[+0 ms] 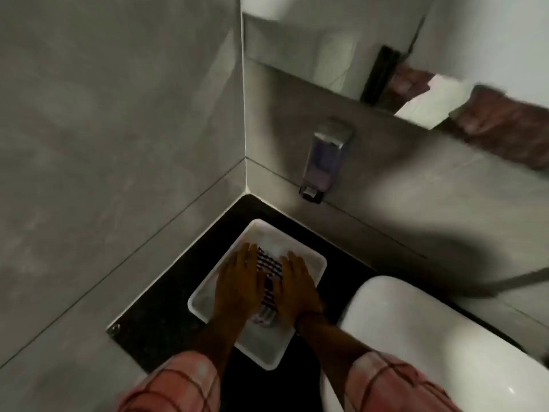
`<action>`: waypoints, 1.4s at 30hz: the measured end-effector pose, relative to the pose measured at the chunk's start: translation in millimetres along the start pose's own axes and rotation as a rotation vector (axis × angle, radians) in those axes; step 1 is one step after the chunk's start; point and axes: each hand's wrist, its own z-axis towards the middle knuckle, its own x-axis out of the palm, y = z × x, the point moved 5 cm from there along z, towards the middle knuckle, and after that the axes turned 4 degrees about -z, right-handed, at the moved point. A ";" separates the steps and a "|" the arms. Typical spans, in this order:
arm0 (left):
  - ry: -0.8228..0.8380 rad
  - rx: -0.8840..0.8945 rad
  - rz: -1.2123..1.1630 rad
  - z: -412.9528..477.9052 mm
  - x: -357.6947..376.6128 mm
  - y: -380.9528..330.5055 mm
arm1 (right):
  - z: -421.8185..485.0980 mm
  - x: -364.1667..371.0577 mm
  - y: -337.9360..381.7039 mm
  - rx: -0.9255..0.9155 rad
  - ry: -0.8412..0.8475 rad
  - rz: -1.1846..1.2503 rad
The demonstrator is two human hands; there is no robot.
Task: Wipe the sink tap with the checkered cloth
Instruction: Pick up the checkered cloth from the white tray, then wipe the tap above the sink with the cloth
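Checkered cloth (269, 273) lies in white tray (315, 257), between and under your fingers: left hand (237, 281) and right hand (294, 285) flat, open, gripping nothing. Risk: tray slides on tabletop (341, 248) when you grab; tap unseen.

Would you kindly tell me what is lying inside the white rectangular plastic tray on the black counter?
The checkered cloth lies inside the white rectangular plastic tray. Both hands, left hand and right hand, rest flat on it, covering most of it and the tray floor beneath.
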 end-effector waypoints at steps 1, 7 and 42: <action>0.074 -0.075 -0.005 3.9 14.9 9.1 | 9.7 14.5 -1.2 0.015 0.056 -0.012; 0.235 -0.283 0.024 8.7 48.5 23.2 | 40.0 46.5 -12.8 0.113 0.210 -0.097; 0.325 0.357 -0.303 -26.4 51.4 -216.6 | -275.6 -164.1 -193.3 0.728 -0.271 1.734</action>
